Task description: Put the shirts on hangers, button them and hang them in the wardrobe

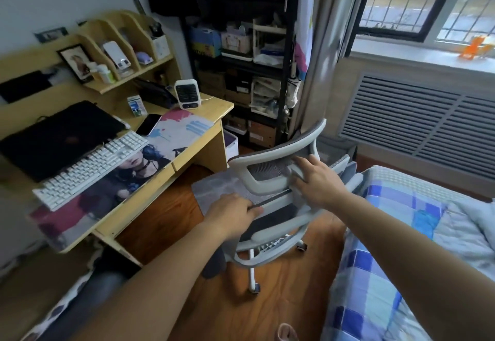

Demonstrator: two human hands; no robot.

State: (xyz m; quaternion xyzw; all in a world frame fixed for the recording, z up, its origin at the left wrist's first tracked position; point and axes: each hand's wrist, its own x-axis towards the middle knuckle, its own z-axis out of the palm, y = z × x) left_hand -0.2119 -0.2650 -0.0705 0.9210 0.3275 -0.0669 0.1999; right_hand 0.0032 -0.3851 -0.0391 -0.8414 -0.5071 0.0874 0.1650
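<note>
A: Largest first. Wooden floor [281, 287] down the middle. Bed [401, 273] with a blue checked cover along the right edge. Pale wooden desk [203, 137] along the left wall, its far right corner close to a dark shelf rack [241, 78] packed with boxes.

B: Window side?

A: Window [428, 0] top right, a slatted grey radiator cover [417, 126] under its sill. A curtain [316, 54] hangs between the rack and the window.

B: Centre of the floor?

A: Grey mesh office chair [270, 174], between the desk's front right corner and the bed's near edge, tilted, its back toward the camera.

B: Hands?

A: Left hand [231, 213] is curled round the lower grey frame of the chair back, fingers wrapped over the bar. Right hand [317, 180] lies on the upper part of the back with the fingers spread against the mesh and frame; pressing or gripping, cannot tell.

B: On the desk?

A: A printed desk mat [128, 174] covers the front edge. A black laptop [59, 137] lies shut at the back left, a white keyboard [91, 169] diagonally in front of it. A small white fan [187, 93] stands near the far right corner, a phone [148, 124] face up just beside the keyboard's far end.

B: Shirts, hangers, wardrobe?

A: Dark clothing hangs at the top centre, above the rack; too dim and blurred to tell whether it is shirts.
</note>
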